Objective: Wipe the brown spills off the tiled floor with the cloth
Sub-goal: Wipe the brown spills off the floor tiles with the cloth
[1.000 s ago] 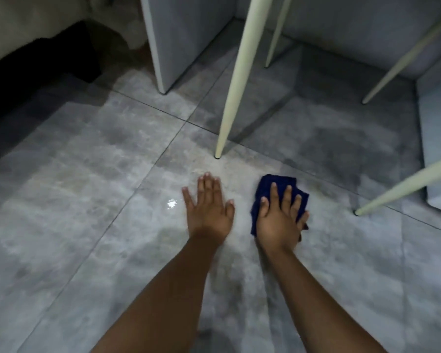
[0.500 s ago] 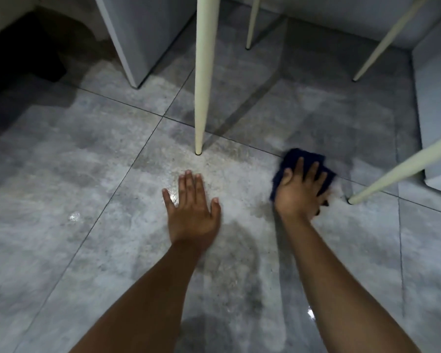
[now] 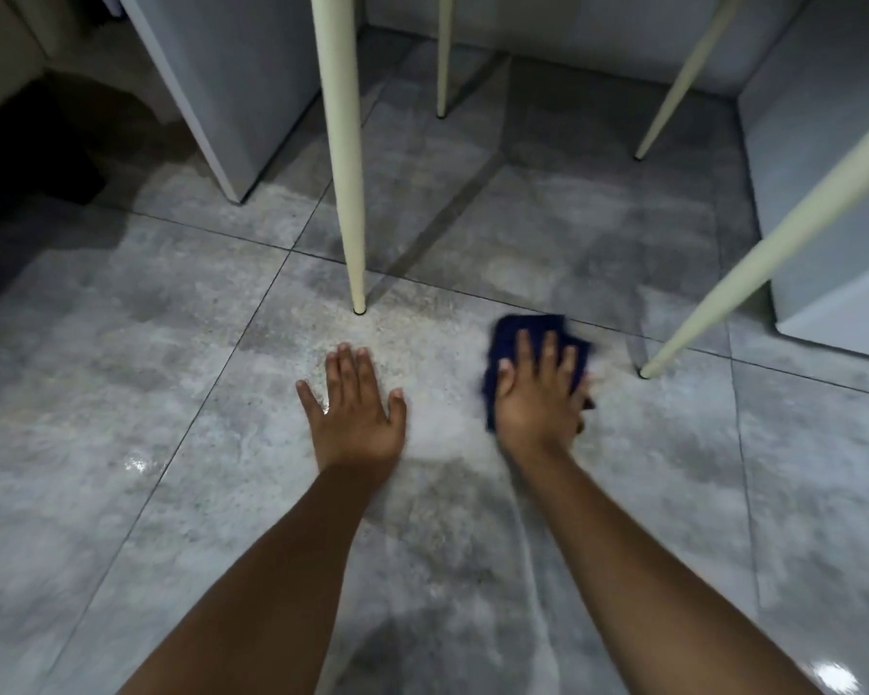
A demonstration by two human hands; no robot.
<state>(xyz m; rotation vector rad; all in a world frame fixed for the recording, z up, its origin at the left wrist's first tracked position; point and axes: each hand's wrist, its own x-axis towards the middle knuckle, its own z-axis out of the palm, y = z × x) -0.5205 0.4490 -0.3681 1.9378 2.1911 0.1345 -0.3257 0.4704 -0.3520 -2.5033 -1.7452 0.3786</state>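
A dark blue cloth [image 3: 510, 338] lies on the grey tiled floor [image 3: 121, 393], between two cream chair legs. My right hand [image 3: 540, 398] presses down on it with fingers spread and fairly straight; most of the cloth is hidden under the palm. My left hand [image 3: 354, 411] rests flat on the bare tile to the left, fingers straight. The tile between and below the hands looks wet and streaked. I see no distinct brown spill; only faint speckling near the front chair leg.
Cream chair legs stand close: one [image 3: 347, 193] just beyond my left hand, one [image 3: 753, 273] slanting down to the right of the cloth, two more farther back. Grey cabinet panels [image 3: 222, 92] rise at left and right [image 3: 823, 218]. A dark gap lies at far left.
My right hand slid the cloth rightward and away towards the slanting chair leg, then back a little to the left. My left hand stayed flat on the tile.
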